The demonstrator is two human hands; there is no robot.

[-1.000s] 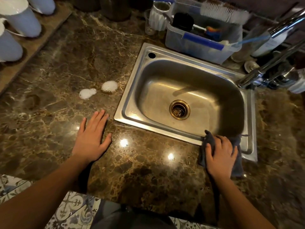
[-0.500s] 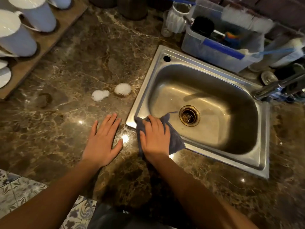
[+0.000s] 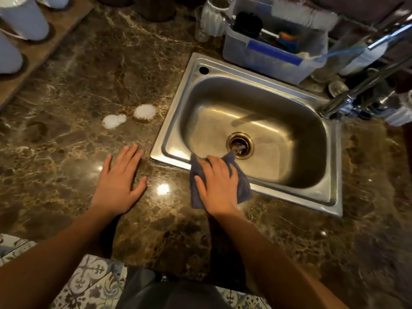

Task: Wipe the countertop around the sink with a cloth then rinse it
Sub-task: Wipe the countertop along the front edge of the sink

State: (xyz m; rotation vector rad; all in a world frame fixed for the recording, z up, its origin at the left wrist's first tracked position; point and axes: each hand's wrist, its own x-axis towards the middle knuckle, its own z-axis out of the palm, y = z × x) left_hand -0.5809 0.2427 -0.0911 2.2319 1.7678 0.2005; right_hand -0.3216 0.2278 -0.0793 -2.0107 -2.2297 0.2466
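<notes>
A dark grey cloth (image 3: 243, 188) lies draped over the near rim of the rectangular stainless-steel sink (image 3: 176, 112). Its far corner points into the basin, toward the round brass-coloured drain (image 3: 240, 143), and its near half rests on the glossy brown marble surface (image 3: 89, 74). The right hand (image 3: 217, 186) presses it flat. The sink sits sunk into the surface, right of centre.

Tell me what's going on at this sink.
A person is wiping the marble countertop along the near rim of the steel sink. The right hand presses a dark grey cloth flat, partly over that rim. The left hand rests flat on the countertop beside it. Two white foam blobs left of the sink are not yet wiped.
</notes>
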